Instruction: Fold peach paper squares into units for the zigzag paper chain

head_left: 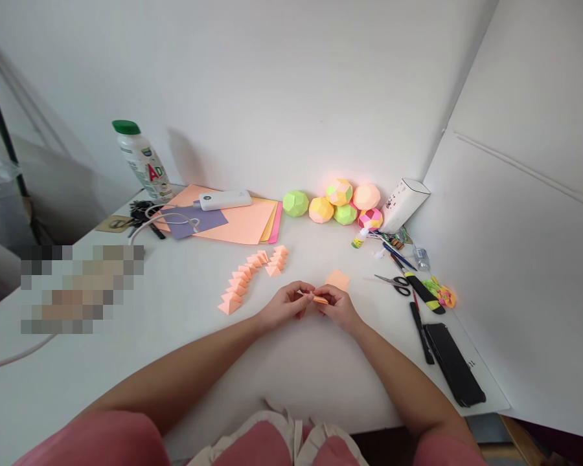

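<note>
Between my two hands, over the middle of the table, is a small folded piece of orange paper (320, 299). My left hand (291, 303) pinches its left side, and my right hand (337, 306) grips it from the right, so the fingers hide much of it. Just beyond my right hand lies a flat orange paper square (338, 279). To the left of my hands, a curved row of folded orange paper units (240, 283) stands on the table, with a shorter row of similar units (276, 261) beside it.
Paper balls (321, 209) in several colours line the wall. Colored sheets (243, 223) lie under a white power bank (225, 200), left of them. Scissors (398, 283), a yellow-black cutter (424, 292) and a black case (454, 364) lie right. A white bottle (143, 162) stands back left.
</note>
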